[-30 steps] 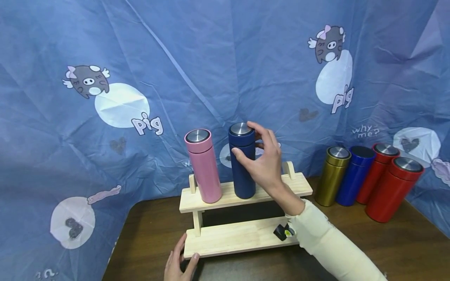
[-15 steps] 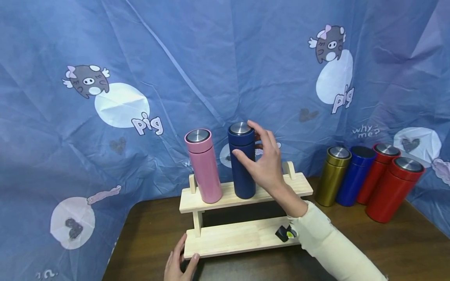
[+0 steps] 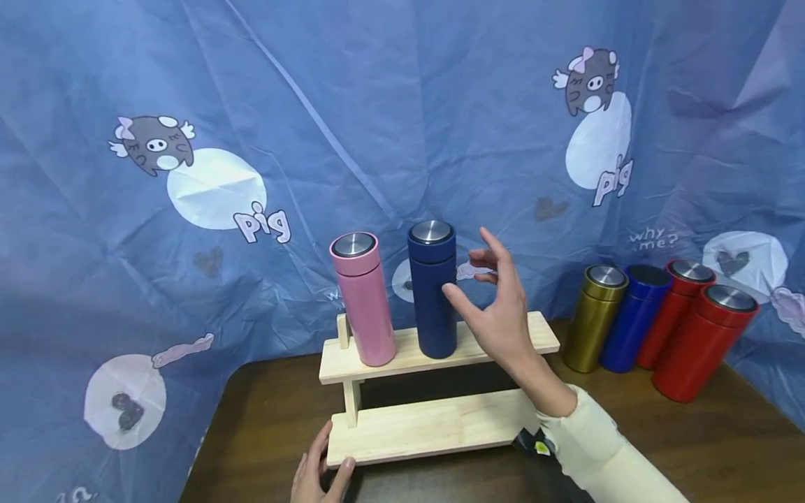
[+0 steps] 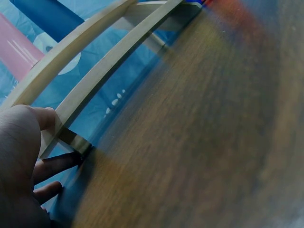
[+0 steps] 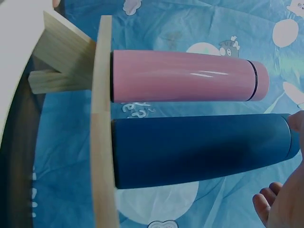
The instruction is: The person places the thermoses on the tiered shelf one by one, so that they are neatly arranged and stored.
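A two-tier wooden shelf [image 3: 421,427] stands on the brown table. On its upper board a pink thermos [image 3: 366,307] and a navy blue thermos [image 3: 434,300] stand upright, side by side with a gap between. My right hand [image 3: 503,318] is just right of the navy thermos, fingers spread and parted from it; the thumb tip overlaps its edge in the head view, and contact there is unclear. At the lower board's left end, my left hand [image 3: 317,471] grips the shelf, with the thumb at the front and the fingers around the end, as the left wrist view also shows.
Right of the shelf stand a gold thermos [image 3: 596,318], a bright blue thermos [image 3: 636,318] and two red ones, one nearer being a red thermos [image 3: 704,342]. A blue pig-print cloth [image 3: 352,126] hangs behind the table [image 3: 264,398].
My right hand has let go of the navy thermos and drawn back to the right and slightly down. The thermos stays in place; my left hand keeps its hold on the shelf.
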Action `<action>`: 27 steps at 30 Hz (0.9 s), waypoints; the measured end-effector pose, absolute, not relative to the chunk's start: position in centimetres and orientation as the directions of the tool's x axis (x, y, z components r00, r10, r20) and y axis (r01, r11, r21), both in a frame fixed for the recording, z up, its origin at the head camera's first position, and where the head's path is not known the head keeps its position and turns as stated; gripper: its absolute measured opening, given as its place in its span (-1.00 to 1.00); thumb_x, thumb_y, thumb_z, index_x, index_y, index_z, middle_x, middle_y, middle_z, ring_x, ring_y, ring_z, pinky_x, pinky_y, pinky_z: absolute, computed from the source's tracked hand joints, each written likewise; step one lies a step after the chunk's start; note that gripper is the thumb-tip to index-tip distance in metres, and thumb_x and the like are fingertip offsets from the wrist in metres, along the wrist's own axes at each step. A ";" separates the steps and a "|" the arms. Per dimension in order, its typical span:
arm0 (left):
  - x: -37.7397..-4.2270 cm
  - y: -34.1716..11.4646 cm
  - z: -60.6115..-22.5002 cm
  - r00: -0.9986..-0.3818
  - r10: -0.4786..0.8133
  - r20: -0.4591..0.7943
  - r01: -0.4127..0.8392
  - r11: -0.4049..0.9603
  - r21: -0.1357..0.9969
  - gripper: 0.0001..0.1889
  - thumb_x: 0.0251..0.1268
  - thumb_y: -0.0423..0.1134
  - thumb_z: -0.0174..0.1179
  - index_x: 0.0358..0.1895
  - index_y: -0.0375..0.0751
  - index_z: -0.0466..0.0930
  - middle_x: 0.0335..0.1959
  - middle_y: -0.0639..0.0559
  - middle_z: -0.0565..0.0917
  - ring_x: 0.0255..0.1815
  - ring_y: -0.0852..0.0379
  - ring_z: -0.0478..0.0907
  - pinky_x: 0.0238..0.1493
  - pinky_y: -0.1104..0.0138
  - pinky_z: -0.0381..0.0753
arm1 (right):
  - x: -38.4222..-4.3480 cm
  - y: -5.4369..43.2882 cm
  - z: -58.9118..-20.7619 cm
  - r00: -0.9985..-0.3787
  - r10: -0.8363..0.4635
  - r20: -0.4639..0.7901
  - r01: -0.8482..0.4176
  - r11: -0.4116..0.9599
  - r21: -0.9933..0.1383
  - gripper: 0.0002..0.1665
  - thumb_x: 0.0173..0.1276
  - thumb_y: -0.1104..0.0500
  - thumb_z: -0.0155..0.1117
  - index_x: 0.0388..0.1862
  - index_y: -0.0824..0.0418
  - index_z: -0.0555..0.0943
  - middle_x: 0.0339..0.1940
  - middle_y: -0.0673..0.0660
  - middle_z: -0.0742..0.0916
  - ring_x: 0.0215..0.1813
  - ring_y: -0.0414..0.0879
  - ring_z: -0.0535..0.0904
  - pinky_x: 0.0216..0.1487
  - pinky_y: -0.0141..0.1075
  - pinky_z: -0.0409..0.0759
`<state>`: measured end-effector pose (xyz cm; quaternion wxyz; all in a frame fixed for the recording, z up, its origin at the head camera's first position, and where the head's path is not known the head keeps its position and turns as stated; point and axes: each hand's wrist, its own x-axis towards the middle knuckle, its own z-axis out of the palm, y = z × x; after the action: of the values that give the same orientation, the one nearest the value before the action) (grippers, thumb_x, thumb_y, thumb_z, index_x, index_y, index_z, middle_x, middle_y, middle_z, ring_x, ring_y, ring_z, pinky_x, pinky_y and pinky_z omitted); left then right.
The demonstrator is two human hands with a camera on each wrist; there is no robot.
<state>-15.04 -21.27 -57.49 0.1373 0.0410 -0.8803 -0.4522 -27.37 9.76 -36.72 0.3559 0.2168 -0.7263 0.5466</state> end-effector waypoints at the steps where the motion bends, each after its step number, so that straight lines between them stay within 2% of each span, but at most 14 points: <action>1: -15.1 -21.3 -57.4 -0.959 -0.194 0.206 0.054 0.588 0.807 -0.27 0.46 -0.07 0.43 0.59 -0.26 0.44 0.31 -0.39 0.73 0.04 -0.20 0.85 0.54 -0.47 0.24 | -27.2 10.0 -36.9 -0.658 0.078 0.749 -0.702 0.297 -0.647 0.02 0.45 0.28 0.53 0.79 0.14 0.27 0.37 0.35 0.64 0.40 0.19 0.59 0.36 -0.08 0.58; 6: -15.2 -21.1 -57.1 -0.961 -0.184 0.208 0.065 0.579 0.813 -0.27 0.48 -0.08 0.42 0.60 -0.27 0.43 0.32 -0.44 0.71 0.07 -0.28 0.84 0.58 -0.49 0.19 | -26.1 11.3 -37.8 -0.686 0.088 0.722 -0.693 0.222 -0.686 -0.21 0.60 0.30 0.27 0.74 0.21 0.31 0.34 0.35 0.66 0.38 0.11 0.59 0.33 -0.32 0.51; 11: -15.0 -21.2 -57.0 -0.963 -0.177 0.205 0.068 0.574 0.816 -0.27 0.48 -0.11 0.42 0.59 -0.31 0.42 0.32 -0.45 0.71 0.06 -0.26 0.85 0.58 -0.50 0.17 | -24.8 12.5 -38.9 -0.683 0.078 0.726 -0.694 0.243 -0.678 -0.29 0.62 0.36 0.17 0.71 0.20 0.38 0.26 0.35 0.69 0.33 -0.12 0.61 0.31 -0.38 0.49; 20: -15.1 -21.5 -56.6 -0.967 -0.156 0.204 0.075 0.587 0.806 -0.27 0.51 -0.09 0.40 0.61 -0.33 0.39 0.35 -0.47 0.68 0.11 -0.34 0.83 0.58 -0.51 0.13 | -22.8 14.9 -40.3 -0.644 0.065 0.763 -0.718 0.294 -0.631 -0.28 0.51 0.49 0.25 0.63 0.31 0.46 0.17 0.32 0.74 0.26 -0.14 0.66 0.28 -0.38 0.54; 27: -14.9 -21.2 -56.9 -0.966 -0.159 0.202 0.074 0.578 0.813 -0.28 0.51 -0.10 0.40 0.60 -0.33 0.40 0.34 -0.45 0.69 0.10 -0.31 0.84 0.57 -0.51 0.14 | -21.5 16.9 -40.9 -0.657 0.082 0.750 -0.690 0.336 -0.641 -0.23 0.44 0.54 0.32 0.62 0.29 0.49 0.18 0.17 0.74 0.29 -0.18 0.63 0.32 -0.43 0.52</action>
<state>-14.87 -21.24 -56.90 0.1272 0.0240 -0.8791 -0.4587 -21.50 16.86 -40.86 0.3589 0.2070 -0.7344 0.5376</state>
